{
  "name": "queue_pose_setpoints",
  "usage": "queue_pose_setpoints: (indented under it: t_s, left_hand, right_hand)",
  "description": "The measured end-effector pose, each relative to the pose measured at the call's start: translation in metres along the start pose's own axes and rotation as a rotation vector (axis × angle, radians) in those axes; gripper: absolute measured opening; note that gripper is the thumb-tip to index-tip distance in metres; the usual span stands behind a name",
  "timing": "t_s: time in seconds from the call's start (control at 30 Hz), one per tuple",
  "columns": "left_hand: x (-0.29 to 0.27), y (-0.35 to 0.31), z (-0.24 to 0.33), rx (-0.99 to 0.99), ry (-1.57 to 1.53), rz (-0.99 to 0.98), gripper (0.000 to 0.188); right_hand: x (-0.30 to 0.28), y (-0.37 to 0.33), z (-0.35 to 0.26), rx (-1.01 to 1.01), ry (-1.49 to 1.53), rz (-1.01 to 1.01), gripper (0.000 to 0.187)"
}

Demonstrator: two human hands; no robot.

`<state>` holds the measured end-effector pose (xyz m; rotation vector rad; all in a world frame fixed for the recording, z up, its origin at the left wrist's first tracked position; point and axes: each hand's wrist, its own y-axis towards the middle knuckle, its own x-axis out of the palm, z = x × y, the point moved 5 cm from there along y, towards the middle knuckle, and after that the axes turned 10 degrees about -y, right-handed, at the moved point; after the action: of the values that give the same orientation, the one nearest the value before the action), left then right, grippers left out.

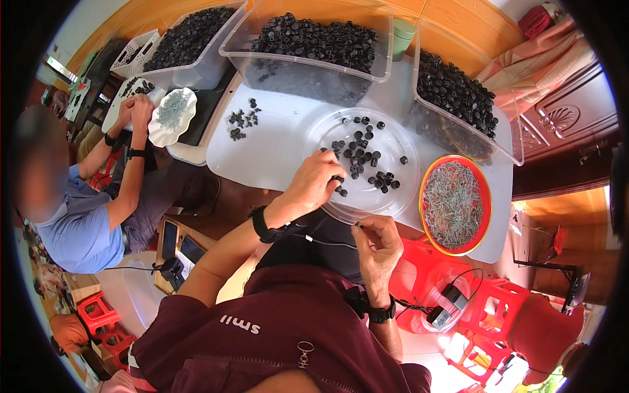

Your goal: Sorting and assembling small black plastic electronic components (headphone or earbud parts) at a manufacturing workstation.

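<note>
A clear round plastic tray [401, 141] holds loose small black plastic caps [359, 152]. Over its left side is my left hand [313, 182], fingers curled down around one or more of these caps, partly hidden under the fingertips. My right hand [380, 247] is just off the tray's near edge, thumb and forefinger pinched together. A tiny dark bit shows at their tips, too small to name. To the right of the tray stands a red bowl with a yellow rim [487, 208], full of thin silvery screws or nails [452, 206].
Large clear bins [306, 65] of black parts line the table's back; another bin [452, 118] stands right. A small pile of black parts [244, 120] lies left. A co-worker [85, 209] works beside a white scalloped dish [171, 134]. Red stools [488, 314] stand lower right.
</note>
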<state>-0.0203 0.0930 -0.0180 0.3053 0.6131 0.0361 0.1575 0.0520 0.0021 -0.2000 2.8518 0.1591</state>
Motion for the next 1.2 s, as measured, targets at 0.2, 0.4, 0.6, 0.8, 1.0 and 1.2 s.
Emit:
queue_pose_setpoints:
  t_s: [0.2, 0.4, 0.6, 0.8, 1.0, 1.2]
  left_hand:
    - [0.001, 0.008, 0.007, -0.014, 0.077, -0.132, 0.02]
    - [0.008, 0.007, 0.018, 0.127, 0.237, -0.121, 0.019]
    - [0.006, 0.006, 0.025, 0.188, 0.195, -0.009, 0.018]
    - [-0.002, 0.007, 0.016, 0.064, 0.169, 0.006, 0.019]
    - [0.0, 0.006, 0.022, 0.077, 0.295, 0.077, 0.02]
    - [0.015, 0.009, 0.017, 0.028, 0.301, -0.011, 0.023]
  right_hand:
    - [0.001, -0.001, 0.004, -0.001, 0.011, -0.025, 0.017]
    - [0.003, -0.002, 0.005, 0.002, 0.012, -0.044, 0.017]
    - [0.005, -0.002, 0.007, 0.005, 0.016, -0.047, 0.016]
    - [0.007, -0.002, 0.01, 0.021, 0.037, -0.047, 0.017]
    - [0.009, -0.003, 0.012, 0.031, 0.002, -0.049, 0.017]
    - [0.007, -0.004, 0.017, 0.08, 0.013, -0.026, 0.017]
